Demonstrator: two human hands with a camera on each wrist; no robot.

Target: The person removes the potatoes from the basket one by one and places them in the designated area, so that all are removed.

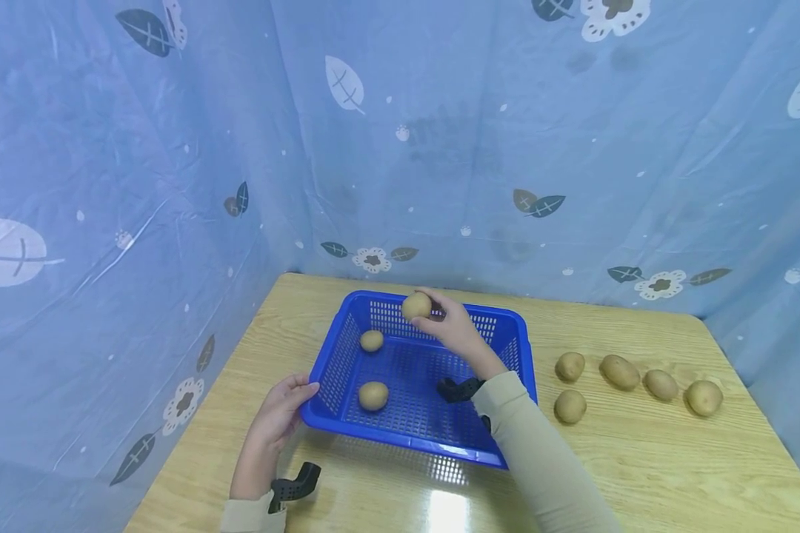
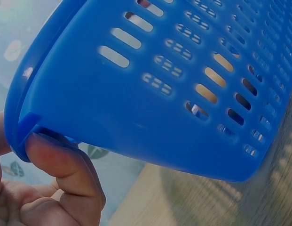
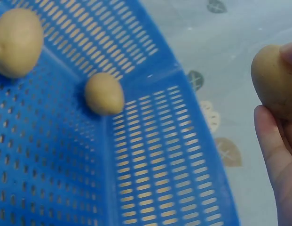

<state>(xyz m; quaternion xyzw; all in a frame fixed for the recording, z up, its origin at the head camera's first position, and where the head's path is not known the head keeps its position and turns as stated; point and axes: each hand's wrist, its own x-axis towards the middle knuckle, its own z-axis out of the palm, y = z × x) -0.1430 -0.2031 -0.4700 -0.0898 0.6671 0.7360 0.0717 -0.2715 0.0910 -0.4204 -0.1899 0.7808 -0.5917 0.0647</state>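
A blue plastic basket (image 1: 413,443) with slotted walls sits on the wooden table. My left hand (image 1: 281,409) grips its near-left rim; in the left wrist view, fingers (image 2: 61,160) curl under the rim at a corner. Over the far side of the basket, my right hand (image 1: 450,326) holds a potato (image 1: 416,306) between thumb and fingers. The right wrist view shows this held potato (image 3: 272,80) at its right edge. Inside the basket lie two potatoes, one near the far-left corner (image 1: 372,340) and a larger one (image 1: 373,396) closer to me.
Several loose potatoes lie on the table right of the basket, among them one nearest it (image 1: 570,406) and one farthest right (image 1: 704,397). A blue patterned curtain (image 1: 440,163) hangs behind and along the sides of the wooden table (image 1: 647,459).
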